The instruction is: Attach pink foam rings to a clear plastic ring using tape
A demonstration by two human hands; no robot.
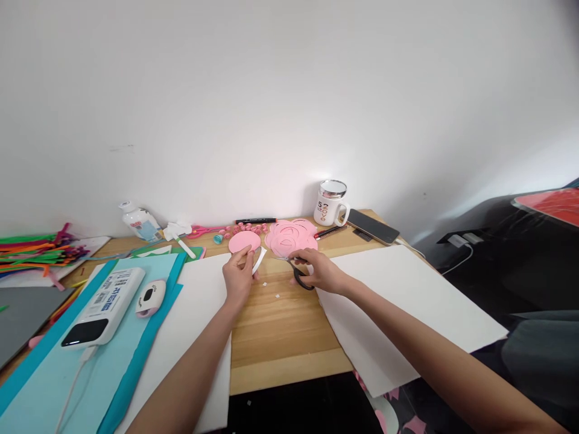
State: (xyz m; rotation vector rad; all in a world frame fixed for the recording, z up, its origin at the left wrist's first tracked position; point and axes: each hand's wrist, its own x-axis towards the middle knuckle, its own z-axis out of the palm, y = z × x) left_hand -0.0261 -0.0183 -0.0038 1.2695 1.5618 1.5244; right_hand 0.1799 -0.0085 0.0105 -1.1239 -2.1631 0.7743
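Note:
My left hand [238, 274] pinches a pink paper circle [244, 242] with a white strip [259, 260] hanging beside it, over the wooden table [280, 325]. My right hand [316, 270] is closed around black-handled scissors [300, 272], whose blades point left toward the circle. A pile of pink cut paper circles [289, 236] lies just behind both hands. Small pink rolled pieces [246, 228] sit in a row behind the circle.
White sheets lie right [407, 307] and left [199, 313] of the hands. Blue sheets [54, 374] carry a white power bank [103, 304] and a small pink-white device [151, 296]. A white mug [331, 204], a phone [373, 226], a marker [256, 221], a glue bottle [139, 223] and coloured strips [36, 250] are at the back.

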